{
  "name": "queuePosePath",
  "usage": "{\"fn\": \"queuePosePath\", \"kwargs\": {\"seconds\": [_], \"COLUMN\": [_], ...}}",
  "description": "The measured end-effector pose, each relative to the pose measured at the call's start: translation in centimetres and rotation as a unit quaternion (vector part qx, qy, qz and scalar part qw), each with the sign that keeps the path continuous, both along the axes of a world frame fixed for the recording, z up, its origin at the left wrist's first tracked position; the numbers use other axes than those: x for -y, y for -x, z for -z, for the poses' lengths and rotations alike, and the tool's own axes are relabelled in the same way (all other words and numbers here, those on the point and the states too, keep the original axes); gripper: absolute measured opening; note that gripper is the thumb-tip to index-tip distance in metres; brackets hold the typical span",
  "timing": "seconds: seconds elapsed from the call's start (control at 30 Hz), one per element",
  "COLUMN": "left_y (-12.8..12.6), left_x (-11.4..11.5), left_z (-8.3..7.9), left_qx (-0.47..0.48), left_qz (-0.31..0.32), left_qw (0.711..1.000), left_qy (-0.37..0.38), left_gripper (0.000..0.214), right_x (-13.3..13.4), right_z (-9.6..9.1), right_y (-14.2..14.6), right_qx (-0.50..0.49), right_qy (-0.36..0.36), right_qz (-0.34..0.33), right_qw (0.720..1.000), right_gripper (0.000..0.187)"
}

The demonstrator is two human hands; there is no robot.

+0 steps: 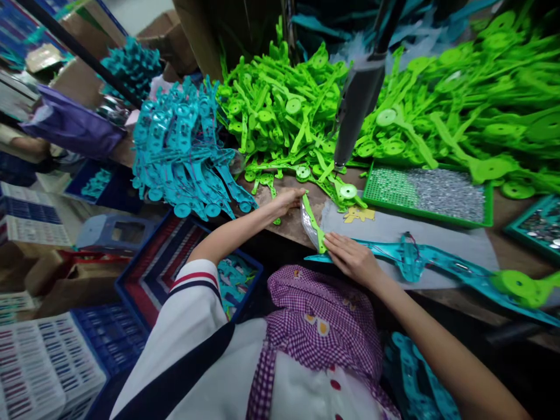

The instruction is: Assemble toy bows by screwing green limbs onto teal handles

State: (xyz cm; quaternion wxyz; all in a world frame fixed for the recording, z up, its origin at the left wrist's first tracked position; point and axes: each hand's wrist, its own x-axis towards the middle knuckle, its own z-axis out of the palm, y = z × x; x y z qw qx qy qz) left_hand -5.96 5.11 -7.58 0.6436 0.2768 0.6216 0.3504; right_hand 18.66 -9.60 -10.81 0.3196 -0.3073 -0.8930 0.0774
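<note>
A bright green plastic part [312,224] with a shiny, clear-looking strip along its side stands at the table's front edge. My left hand [291,200] pinches its upper end. Around its lower end, my right hand [352,255] is closed, fingers together, where it meets a long curved blue plastic piece [385,251]. That blue piece runs right across a grey cloth [475,245], with another green part [522,286] on its far end. The contact under my right fingers is hidden. A dark electric screwdriver [361,102] hangs above the hands.
Green parts [284,108] are heaped behind the hands. Left of them stands a stack of blue pieces [179,146]. A green tray [370,192] of small metal screws sits behind the cloth, with a teal tray [514,224] farther right. Crates [48,361] fill the lower left.
</note>
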Motion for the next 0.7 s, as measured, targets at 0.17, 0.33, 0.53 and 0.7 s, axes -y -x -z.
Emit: {"fn": "queuePosePath", "kwargs": {"seconds": [0.17, 0.33, 0.53, 0.7], "left_y": [0.7, 0.4, 0.3, 0.5], "left_x": [0.9, 1.6, 1.1, 0.8], "left_z": [-0.2, 0.2, 0.6, 0.9], "left_qx": [0.068, 0.071, 0.071, 0.092], "left_qz": [0.044, 0.026, 0.040, 0.032], "left_qw": [0.997, 0.997, 0.996, 0.995], "left_qy": [0.011, 0.015, 0.021, 0.028], "left_gripper": [0.015, 0.020, 0.018, 0.023], "right_x": [-0.1, -0.2, -0.2, -0.2], "right_z": [-0.1, -0.2, -0.1, 0.2], "right_y": [0.0, 0.1, 0.1, 0.0], "right_qx": [0.000, 0.009, 0.000, 0.007], "right_qy": [0.000, -0.012, -0.011, -0.025], "right_qz": [0.001, -0.003, -0.003, -0.001], "right_qw": [1.000, 1.000, 1.000, 1.000], "right_gripper": [0.041, 0.038, 0.042, 0.042]}}
